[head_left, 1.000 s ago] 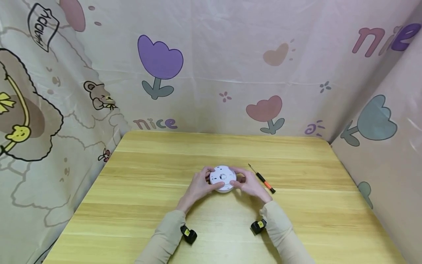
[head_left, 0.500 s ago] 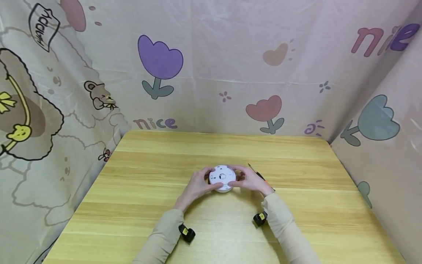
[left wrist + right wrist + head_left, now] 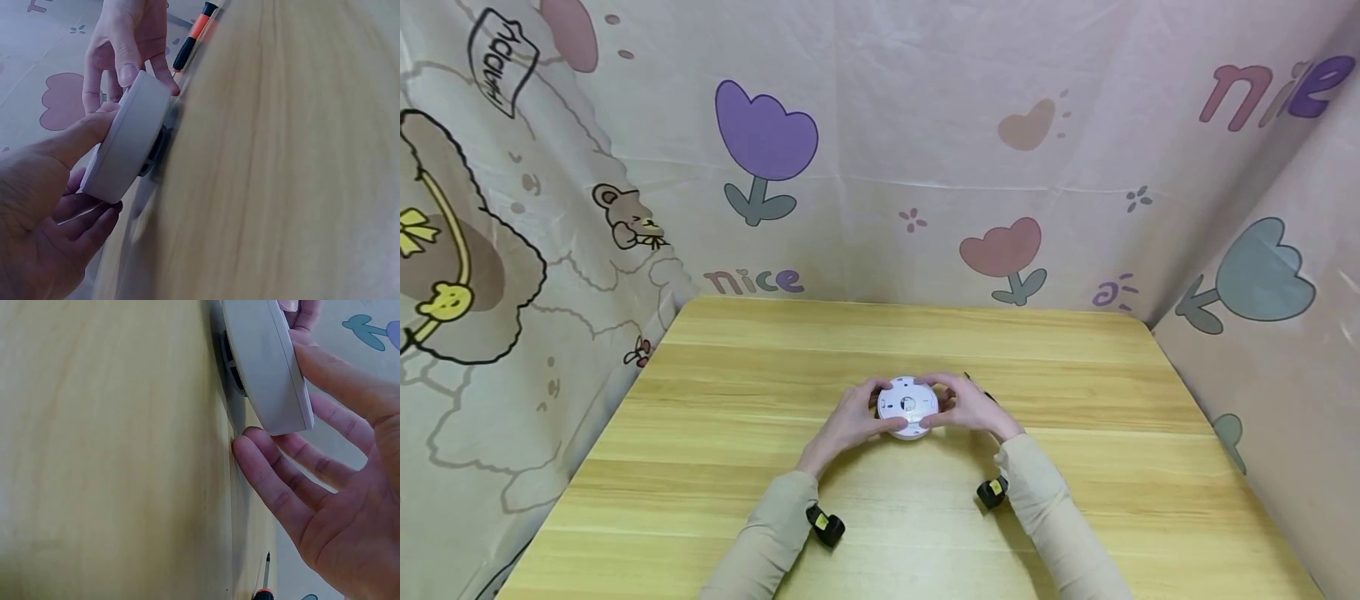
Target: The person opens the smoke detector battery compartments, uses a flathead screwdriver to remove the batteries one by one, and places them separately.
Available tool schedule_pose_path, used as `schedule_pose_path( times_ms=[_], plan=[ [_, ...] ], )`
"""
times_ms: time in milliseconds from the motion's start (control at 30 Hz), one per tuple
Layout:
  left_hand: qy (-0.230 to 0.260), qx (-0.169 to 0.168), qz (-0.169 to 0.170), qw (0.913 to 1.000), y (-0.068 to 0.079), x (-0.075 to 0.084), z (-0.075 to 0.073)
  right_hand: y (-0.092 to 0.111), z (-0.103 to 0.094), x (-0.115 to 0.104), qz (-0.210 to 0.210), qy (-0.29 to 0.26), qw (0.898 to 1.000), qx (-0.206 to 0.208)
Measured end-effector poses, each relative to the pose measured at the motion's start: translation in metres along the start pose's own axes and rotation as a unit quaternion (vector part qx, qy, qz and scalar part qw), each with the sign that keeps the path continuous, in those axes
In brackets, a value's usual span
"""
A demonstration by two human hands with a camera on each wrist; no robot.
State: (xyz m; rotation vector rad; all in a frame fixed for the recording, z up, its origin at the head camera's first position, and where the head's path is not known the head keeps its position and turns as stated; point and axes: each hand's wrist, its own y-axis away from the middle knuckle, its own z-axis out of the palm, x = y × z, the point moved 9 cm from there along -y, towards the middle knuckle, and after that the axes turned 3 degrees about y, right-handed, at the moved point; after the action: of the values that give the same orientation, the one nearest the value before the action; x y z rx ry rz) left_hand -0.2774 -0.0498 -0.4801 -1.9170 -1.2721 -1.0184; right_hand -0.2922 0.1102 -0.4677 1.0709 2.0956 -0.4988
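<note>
A round white smoke detector [image 3: 906,406], its slotted flat side facing up, is held between both hands near the middle of the table. My left hand [image 3: 853,414] grips its left edge, thumb on the upper face and fingers curled beneath and behind. The right hand [image 3: 968,407] pinches the opposite edge in the same way, thumb near the front rim. In the left wrist view the white side wall of the detector [image 3: 128,140] shows, with a dark vented part below it, close over the table.
Just beyond the right hand lies a screwdriver with a black and orange handle [image 3: 195,37], mostly covered in the head view. The wooden table [image 3: 760,350] meets a patterned curtain [image 3: 880,150] at the back and sides. Small black cameras [image 3: 826,527] sit on both wrists.
The right hand has shifted slightly around the detector's rim, and its wrist now covers most of the screwdriver. The left hand keeps its hold with hardly any movement.
</note>
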Motion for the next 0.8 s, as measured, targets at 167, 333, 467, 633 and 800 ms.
schedule_pose_path(
  times_ms=[167, 333, 467, 633, 800],
  plan=[
    [-0.004, -0.013, -0.009, 0.9999, 0.000, 0.001, 0.001, -0.001, 0.000, 0.002, 0.007, -0.005, 1.000, -0.002],
    [-0.049, -0.011, -0.007, 0.9987, 0.001, 0.004, -0.002, 0.000, 0.000, 0.007, 0.019, -0.018, 1.000, -0.005],
    [-0.095, -0.008, 0.017, 0.9953, 0.000, 0.009, -0.003, 0.001, -0.002, 0.009, 0.021, -0.018, 1.000, 0.001],
    [-0.142, -0.012, 0.048, 0.9886, -0.001, 0.015, -0.004, 0.001, -0.003, 0.009, 0.030, -0.006, 0.999, 0.010],
    [-0.131, -0.012, 0.040, 0.9905, -0.002, 0.012, -0.005, -0.001, -0.002, 0.006, 0.032, 0.005, 0.999, 0.008]
  ],
)
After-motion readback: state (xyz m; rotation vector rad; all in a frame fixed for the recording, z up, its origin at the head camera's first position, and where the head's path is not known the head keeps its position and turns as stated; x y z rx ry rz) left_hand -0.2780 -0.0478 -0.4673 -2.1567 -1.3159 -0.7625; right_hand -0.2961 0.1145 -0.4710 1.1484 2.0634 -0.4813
